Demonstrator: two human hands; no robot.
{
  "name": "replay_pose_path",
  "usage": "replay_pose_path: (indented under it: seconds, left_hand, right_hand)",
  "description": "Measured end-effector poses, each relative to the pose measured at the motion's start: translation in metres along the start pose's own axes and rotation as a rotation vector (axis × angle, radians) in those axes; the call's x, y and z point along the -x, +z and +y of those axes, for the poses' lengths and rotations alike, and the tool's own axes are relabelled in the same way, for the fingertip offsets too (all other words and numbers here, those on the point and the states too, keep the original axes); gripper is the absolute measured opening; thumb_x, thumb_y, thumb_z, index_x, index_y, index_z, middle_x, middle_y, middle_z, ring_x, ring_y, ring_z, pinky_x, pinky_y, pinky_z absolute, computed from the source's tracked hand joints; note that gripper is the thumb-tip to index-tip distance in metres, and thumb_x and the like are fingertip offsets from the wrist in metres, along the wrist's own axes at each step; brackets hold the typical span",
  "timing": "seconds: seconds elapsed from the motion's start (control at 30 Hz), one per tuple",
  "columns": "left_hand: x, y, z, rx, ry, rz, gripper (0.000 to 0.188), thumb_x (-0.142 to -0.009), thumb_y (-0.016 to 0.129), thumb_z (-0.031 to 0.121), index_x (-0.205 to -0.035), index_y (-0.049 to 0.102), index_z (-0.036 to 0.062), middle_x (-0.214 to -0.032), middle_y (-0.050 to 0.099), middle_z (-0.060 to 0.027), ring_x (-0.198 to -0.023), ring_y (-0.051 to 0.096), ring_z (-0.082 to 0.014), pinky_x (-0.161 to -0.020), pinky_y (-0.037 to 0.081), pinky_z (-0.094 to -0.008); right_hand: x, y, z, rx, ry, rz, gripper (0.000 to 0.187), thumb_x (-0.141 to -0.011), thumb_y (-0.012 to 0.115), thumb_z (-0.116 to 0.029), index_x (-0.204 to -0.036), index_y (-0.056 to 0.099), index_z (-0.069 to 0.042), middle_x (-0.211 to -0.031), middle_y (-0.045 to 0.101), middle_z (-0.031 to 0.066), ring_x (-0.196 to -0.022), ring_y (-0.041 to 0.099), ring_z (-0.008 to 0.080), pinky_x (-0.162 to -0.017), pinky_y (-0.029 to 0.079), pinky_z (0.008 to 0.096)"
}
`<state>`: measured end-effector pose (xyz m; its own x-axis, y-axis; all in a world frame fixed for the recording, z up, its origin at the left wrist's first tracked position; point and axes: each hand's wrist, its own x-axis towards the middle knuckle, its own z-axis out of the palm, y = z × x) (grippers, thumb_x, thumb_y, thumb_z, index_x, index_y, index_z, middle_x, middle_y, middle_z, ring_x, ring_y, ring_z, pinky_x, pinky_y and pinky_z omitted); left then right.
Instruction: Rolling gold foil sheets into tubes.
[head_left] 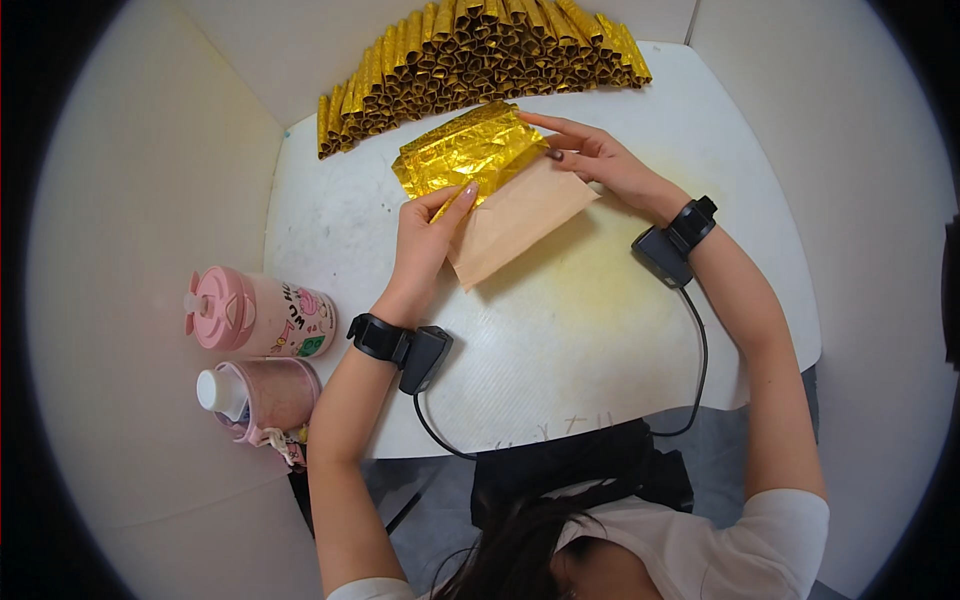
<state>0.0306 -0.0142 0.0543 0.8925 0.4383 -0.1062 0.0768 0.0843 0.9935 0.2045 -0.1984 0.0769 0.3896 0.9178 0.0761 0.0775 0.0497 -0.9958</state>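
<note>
Some fingertips of the left hand (425,228) are hidden at the gold foil sheet (460,155) and the tan paper (528,225); the right hand's (610,168) exact grip cannot be told. The top edge crops the pile of gold rolls (480,62), and the right edge a black object (951,295). The pink holder (285,395) conceals its bottle's (222,391) lower part; marks on the table (560,350) are too faint to make out
</note>
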Motion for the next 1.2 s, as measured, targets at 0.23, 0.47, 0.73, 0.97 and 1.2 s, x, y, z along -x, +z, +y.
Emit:
replay_pose_path:
  seconds: [0.23,0.47,0.73,0.97,1.2]
  left_hand:
    - [0.002,0.007,-0.001,0.045,0.126,0.058,0.025,-0.090,0.064,0.016,-0.113,0.060,0.0045,-0.085,0.068,-0.0032,-0.074,0.061,-0.0051,-0.065,0.045,-0.0190]
    - [0.003,0.005,0.000,0.106,0.117,0.027,0.021,-0.093,0.060,0.012,-0.111,0.049,0.0110,-0.095,0.068,-0.0081,-0.086,0.064,-0.0093,-0.071,0.049,-0.0214]
    - [0.004,0.006,0.003,0.134,0.125,-0.007,0.023,-0.093,0.059,0.011,-0.114,0.050,0.0114,-0.093,0.068,-0.0074,-0.084,0.063,-0.0088,-0.070,0.048,-0.0211]
    - [0.004,0.006,-0.002,0.068,0.154,-0.023,0.019,-0.092,0.057,0.010,-0.111,0.054,0.0088,-0.091,0.067,-0.0058,-0.083,0.062,-0.0086,-0.074,0.046,-0.0207]
    - [0.006,0.009,-0.002,-0.118,0.169,-0.172,0.014,-0.091,0.060,0.013,-0.098,0.062,0.0018,-0.096,0.064,-0.0011,-0.088,0.056,-0.0063,-0.083,0.043,-0.0211]
  right_hand:
    - [0.001,-0.018,0.003,0.012,-0.127,-0.240,0.064,-0.079,0.067,-0.032,-0.137,0.048,-0.014,-0.129,0.056,0.0068,-0.115,0.056,0.0191,-0.095,0.044,0.0319]
    - [0.000,-0.022,-0.002,0.059,0.051,-0.346,0.081,-0.051,0.090,-0.021,-0.123,0.057,-0.004,-0.122,0.059,0.0037,-0.109,0.055,0.0136,-0.096,0.044,0.0294]
    - [-0.002,-0.019,0.008,0.171,0.043,-0.298,0.044,-0.068,0.073,0.000,-0.111,0.065,-0.002,-0.101,0.066,0.0043,-0.093,0.061,0.0125,-0.086,0.049,0.0266]
    - [-0.003,-0.020,0.011,0.062,0.145,-0.069,0.029,-0.083,0.071,-0.018,-0.106,0.068,-0.002,-0.092,0.067,0.0032,-0.082,0.062,0.0080,-0.073,0.052,0.0214]
    - [-0.010,0.000,0.013,-0.024,0.147,0.172,0.027,-0.084,0.070,-0.016,-0.106,0.060,-0.004,-0.084,0.067,0.0017,-0.076,0.063,0.0052,-0.066,0.053,0.0184]
